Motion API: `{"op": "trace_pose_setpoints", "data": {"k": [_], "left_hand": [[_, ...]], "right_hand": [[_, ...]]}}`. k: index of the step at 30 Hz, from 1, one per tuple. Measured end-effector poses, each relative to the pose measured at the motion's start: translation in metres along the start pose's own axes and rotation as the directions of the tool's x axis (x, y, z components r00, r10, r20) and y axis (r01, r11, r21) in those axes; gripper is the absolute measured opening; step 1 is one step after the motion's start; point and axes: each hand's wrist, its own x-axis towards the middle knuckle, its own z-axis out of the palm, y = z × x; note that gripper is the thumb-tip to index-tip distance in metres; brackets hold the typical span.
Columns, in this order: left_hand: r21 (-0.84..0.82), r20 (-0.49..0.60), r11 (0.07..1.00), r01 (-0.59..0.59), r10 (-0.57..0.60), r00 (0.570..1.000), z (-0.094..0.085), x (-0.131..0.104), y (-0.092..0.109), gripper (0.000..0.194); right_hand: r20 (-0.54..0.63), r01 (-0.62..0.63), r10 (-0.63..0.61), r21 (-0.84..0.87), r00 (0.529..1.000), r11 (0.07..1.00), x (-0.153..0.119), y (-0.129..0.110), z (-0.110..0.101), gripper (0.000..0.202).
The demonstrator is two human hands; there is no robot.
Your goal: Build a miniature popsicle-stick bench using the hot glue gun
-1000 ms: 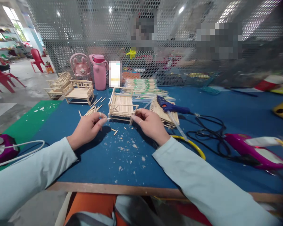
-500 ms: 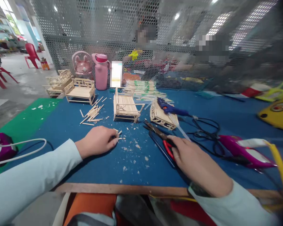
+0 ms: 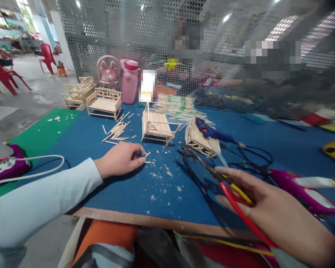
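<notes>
My right hand (image 3: 264, 203) is wrapped round a pair of pliers (image 3: 209, 167) with red and yellow handles. Their dark jaws point away to the left, above the table. A dark tool (image 3: 195, 176), its kind unclear, lies under them. On the blue tabletop my left hand (image 3: 121, 158) rests with curled fingers. Short cut sticks (image 3: 147, 154) lie at its fingertips, and whatever its fingers hold is hidden. Just beyond stands a small bench made of sticks (image 3: 158, 126). A pile of loose sticks (image 3: 118, 130) lies behind the left hand.
A blue glue gun (image 3: 212, 132) rests on another small stick bench (image 3: 197, 139). Two finished-looking benches (image 3: 104, 104) stand at the back left, near a pink bottle (image 3: 130, 83). Bundled sticks (image 3: 175, 106) lie by the mesh screen. Purple power strips (image 3: 9, 163) sit on both sides.
My right hand has lifted the pliers and drawn them toward me, showing their handles. The left hand stays by the short sticks. The whole view has shifted somewhat.
</notes>
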Motion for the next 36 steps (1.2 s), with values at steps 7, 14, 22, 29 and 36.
{"op": "trace_pose_setpoints", "data": {"k": [7,14,22,29,36], "left_hand": [[0.215,0.075,0.977,0.01,-0.027,0.997,0.011,0.007,0.02,0.019],[0.073,-0.093,0.996,0.049,-0.042,0.995,0.017,0.01,0.021,0.018],[-0.543,-0.361,0.83,-0.122,-0.1,0.927,0.031,0.002,0.032,0.014],[-0.586,-0.308,0.802,-0.116,-0.089,0.947,0.034,-0.003,0.033,0.015],[-0.547,-0.234,0.832,-0.09,-0.049,0.971,0.027,-0.003,0.035,0.019]], "right_hand": [[-0.025,-0.045,0.072,0.562,0.997,0.826,0.038,-0.048,0.016,0.041],[-0.032,0.032,-0.013,0.752,0.999,0.658,0.081,-0.065,0.048,0.035],[0.296,-0.274,0.085,0.687,0.951,0.673,0.05,-0.067,0.087,0.048],[0.274,-0.258,0.068,0.754,0.959,0.604,0.052,-0.071,0.088,0.052],[0.14,-0.14,0.049,0.761,0.989,0.633,0.052,-0.074,0.084,0.045]]}}
